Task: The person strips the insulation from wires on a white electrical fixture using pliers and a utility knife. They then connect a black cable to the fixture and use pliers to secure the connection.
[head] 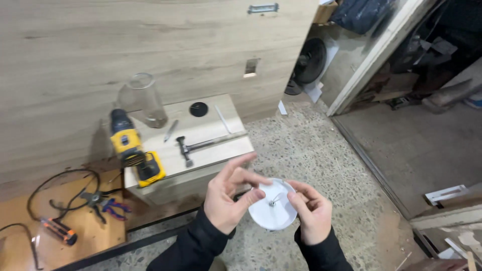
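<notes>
Low in the frame's centre, left hand (227, 200) and right hand (312, 213) both grip a round white plastic disc (271, 213) (small metal screw (272, 202) at its middle); yellow-and-black cordless drill (133, 149) lies left on the bench (216, 145).

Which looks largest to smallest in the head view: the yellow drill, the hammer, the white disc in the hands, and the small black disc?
1. Yellow drill and hammer: they look about alike in extent, so I do not rank them.
2. White disc; it is nearer the camera, so its rank is unsure.
3. Small black disc.
</notes>
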